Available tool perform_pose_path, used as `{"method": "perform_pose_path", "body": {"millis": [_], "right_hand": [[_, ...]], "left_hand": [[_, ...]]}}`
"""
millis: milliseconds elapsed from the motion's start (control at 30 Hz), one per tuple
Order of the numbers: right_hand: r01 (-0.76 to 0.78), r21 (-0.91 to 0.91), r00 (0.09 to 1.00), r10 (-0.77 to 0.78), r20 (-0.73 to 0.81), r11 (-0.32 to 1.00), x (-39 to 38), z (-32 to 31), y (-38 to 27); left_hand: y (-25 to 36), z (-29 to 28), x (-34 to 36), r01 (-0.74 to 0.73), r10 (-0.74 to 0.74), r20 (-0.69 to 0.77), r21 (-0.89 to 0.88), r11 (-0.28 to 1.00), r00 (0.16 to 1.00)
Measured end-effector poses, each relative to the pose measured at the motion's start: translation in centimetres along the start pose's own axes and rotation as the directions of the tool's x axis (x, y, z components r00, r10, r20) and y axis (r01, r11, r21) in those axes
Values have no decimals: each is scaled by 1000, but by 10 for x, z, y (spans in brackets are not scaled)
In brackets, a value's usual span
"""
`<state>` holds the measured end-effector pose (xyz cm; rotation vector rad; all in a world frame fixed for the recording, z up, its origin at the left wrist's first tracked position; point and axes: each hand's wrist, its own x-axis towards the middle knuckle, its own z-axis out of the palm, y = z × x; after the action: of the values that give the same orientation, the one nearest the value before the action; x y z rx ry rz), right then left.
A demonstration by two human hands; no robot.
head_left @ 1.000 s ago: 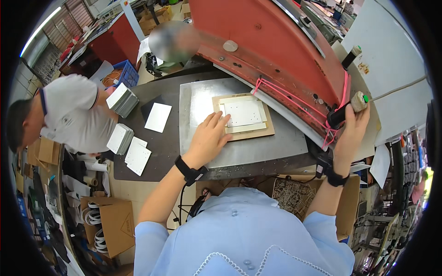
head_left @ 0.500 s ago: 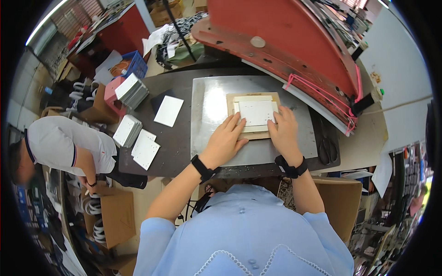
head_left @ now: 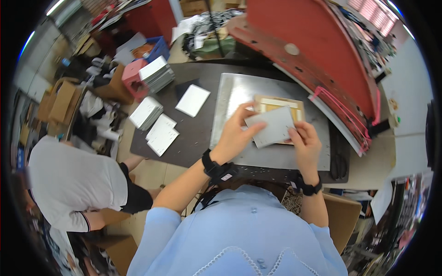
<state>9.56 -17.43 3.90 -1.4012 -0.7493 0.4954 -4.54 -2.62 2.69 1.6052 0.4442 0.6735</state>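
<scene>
A light grey rectangular sheet [head_left: 274, 131] with small marks along its edge is held up, tilted, between my two hands. My left hand [head_left: 234, 135], somewhat blurred, has its thumb over the sheet's left side and its fingers behind or beside it. At the sheet's right edge my right hand [head_left: 307, 141] pinches it between thumb and bent fingers. Partly hidden below lies a wooden board [head_left: 300, 106] with a pale frame and a yellowish inner area. That board rests on a shiny metal plate [head_left: 226, 94] on the dark table.
White sheets [head_left: 193, 100] lie left of the plate, near stacks of similar sheets [head_left: 146, 112] and a pink holder [head_left: 133, 78]. A large red machine part [head_left: 299, 32] overhangs the far right. Black scissors [head_left: 339, 166] lie at right. Another person [head_left: 76, 177] bends over at left.
My hands lay flat over a white sheet on the board; now they hold a grey-faced sheet lifted and tilted above it. The view has shifted, and the other person has moved nearer.
</scene>
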Motion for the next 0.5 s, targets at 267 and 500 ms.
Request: {"method": "perform_pose_path", "body": {"millis": [267, 500], "right_hand": [[-393, 312, 917, 343, 203, 865, -25, -7, -2], [-75, -106, 996, 80, 47, 992, -28, 11, 13]], "left_hand": [[62, -26, -51, 289, -119, 344, -498, 818, 931], [53, -63, -71, 99, -84, 184, -76, 992, 979]]}}
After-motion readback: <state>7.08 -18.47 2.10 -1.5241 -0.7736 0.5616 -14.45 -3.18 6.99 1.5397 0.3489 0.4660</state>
